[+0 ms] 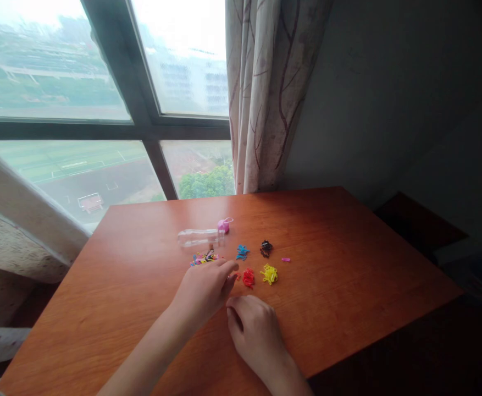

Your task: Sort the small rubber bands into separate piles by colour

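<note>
My left hand (208,283) reaches over the table between the mixed pile and the red pile, its finger and thumb tips apart and nothing visible in them. Just past its knuckles lies a mixed-colour pile (203,258) of small rubber-band-like pieces, partly hidden by the hand. Close to the left fingertips is a red pile (248,278) of the same pieces. My right hand (257,322) rests nearer me with its fingers curled in; whatever they hold, if anything, is hidden. Beyond it sit a yellow pile (269,274), a blue pile (242,252) and a black pile (266,248).
A clear plastic bottle (199,237) lies on its side behind the mixed pile, with a pink cap (223,225) by its mouth. One pink piece (286,259) lies right of the piles. The wooden table (348,264) meets a window and curtain (261,99) at the back.
</note>
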Demonstrator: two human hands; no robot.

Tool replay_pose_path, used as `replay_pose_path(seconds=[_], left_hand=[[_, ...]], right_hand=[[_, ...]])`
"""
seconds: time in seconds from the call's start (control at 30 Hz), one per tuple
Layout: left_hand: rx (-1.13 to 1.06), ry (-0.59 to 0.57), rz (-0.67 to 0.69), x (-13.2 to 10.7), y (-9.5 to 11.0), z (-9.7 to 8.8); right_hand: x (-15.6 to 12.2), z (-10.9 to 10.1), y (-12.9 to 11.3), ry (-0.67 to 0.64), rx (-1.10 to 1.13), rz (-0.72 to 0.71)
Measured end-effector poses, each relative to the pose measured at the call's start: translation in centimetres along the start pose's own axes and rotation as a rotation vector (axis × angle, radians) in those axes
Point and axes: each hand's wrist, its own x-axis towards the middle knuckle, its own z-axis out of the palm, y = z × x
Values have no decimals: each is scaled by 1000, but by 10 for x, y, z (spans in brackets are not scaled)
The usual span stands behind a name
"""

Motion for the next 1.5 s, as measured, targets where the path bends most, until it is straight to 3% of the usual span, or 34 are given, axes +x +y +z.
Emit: replay_pose_path(seconds=[0.23,0.43,0.57,0.67,0.77,0.97,1.27,1.5], left_hand=[[-115,135,-91,-48,-21,10],[-207,181,-107,-76,-23,27],[-260,271,-115,-88,-25,42],[-275,306,-108,-92,-25,52],[-281,293,-111,-92,-24,54],[-292,263,-134,-91,-19,49],[-312,219,-153,-92,-17,49],[-296,198,-159,-91,-16,48]], right_hand=[[1,-2,-2,-20,-2,12],[1,-2,-1,-2,-6,30],[15,-11,6,57,-102,105],[37,-24,11,62,-209,118],[60,-35,12,-30,-335,100],[83,-35,16,-154,-416,85],[83,-41,25,-101,-353,125],[55,-49,35,-28,-134,161]])
